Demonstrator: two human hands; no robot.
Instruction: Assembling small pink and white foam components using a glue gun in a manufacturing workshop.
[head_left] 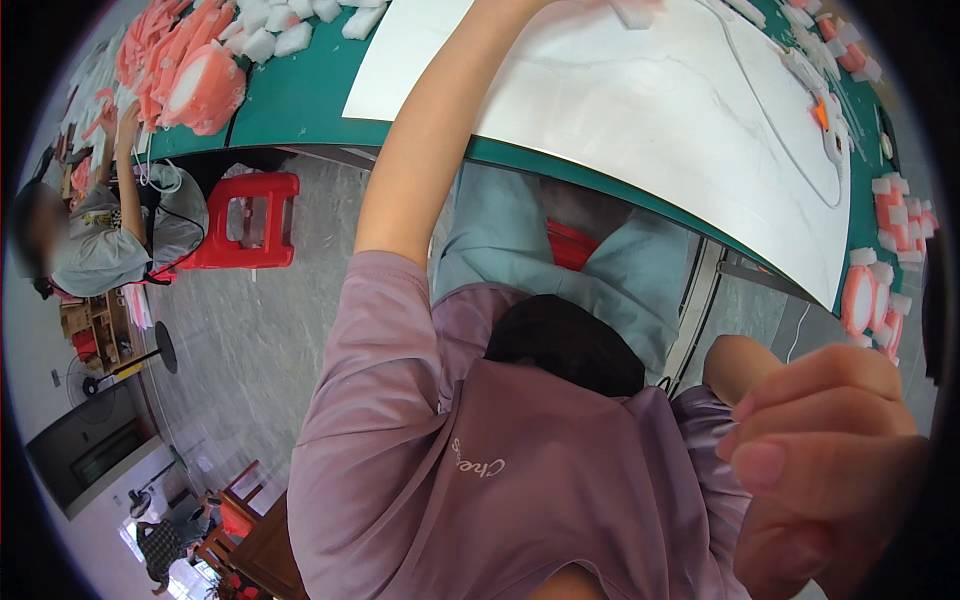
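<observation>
My left arm reaches across the white marbled board [620,120] on the green table. At the top edge, my left hand [648,4] is mostly cut off, beside a small whitish piece [630,14] that looks like foam. Whether it grips that piece is hidden. Raised close to the camera at the lower right, my right hand [825,450] has its fingers curled in, and nothing shows in them. On the board's right side lies what looks like a white glue gun [815,100] with an orange part. Its pale cable [765,105] loops over the board.
Pink rounded pieces with white foam blocks [865,300] line the right table edge. Pink pieces [205,90] and white foam blocks [292,38] are heaped at the far left. Another person [110,240] sits there, by a red stool [245,220]. The green table edge [520,160] crosses before my legs.
</observation>
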